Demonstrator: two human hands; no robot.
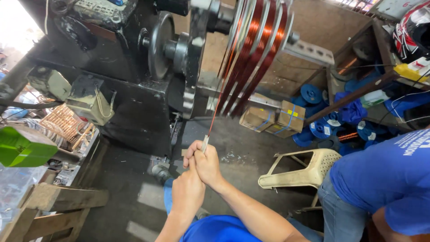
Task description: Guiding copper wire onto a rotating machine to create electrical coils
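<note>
Right of the winding former [255,49]: cardboard boxes [273,118], contents hidden; wooden shelf [358,67] holding blue spools [313,94]. Below the former: thin copper wire [216,105], taut, reddish, pinched in right hand [204,159], left hand [188,192] clasped just beneath.

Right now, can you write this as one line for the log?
right hand: grip shut on copper wire | left hand: closed just below it | wire: runs up to winding former | stool: tipped

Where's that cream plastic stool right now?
In the head view, the cream plastic stool lies tipped on the floor at right, between the right hand and the person in blue, below the cardboard boxes.
</note>
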